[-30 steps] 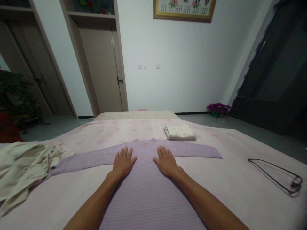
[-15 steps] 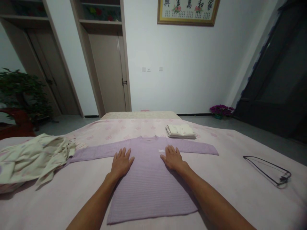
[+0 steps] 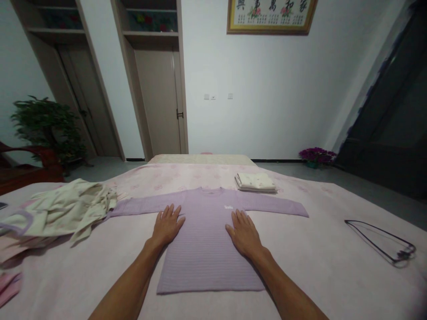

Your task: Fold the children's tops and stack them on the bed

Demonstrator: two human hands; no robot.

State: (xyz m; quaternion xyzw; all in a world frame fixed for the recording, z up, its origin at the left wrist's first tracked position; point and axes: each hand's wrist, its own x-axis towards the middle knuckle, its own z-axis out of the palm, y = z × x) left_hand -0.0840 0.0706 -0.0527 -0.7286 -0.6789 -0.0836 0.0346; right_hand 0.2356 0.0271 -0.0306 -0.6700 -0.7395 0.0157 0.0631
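Note:
A lilac knitted sweater (image 3: 207,235) lies flat and face up on the pink bedspread (image 3: 320,266), sleeves stretched out to both sides. My left hand (image 3: 167,224) rests flat on the sweater's left side, fingers apart and holding nothing. My right hand (image 3: 245,231) lies flat on the right side of the sweater, below the small white chest mark, fingers spread as well.
A heap of cream clothes (image 3: 63,209) lies at the left of the bed. A folded cream cloth (image 3: 256,182) sits beyond the sweater. A black wire hanger (image 3: 383,242) lies at the right. A pink item (image 3: 8,286) shows at the lower left edge.
Both hands have slid down the sweater's front toward me and further apart. The view has pulled back, so the sweater's hem now shows.

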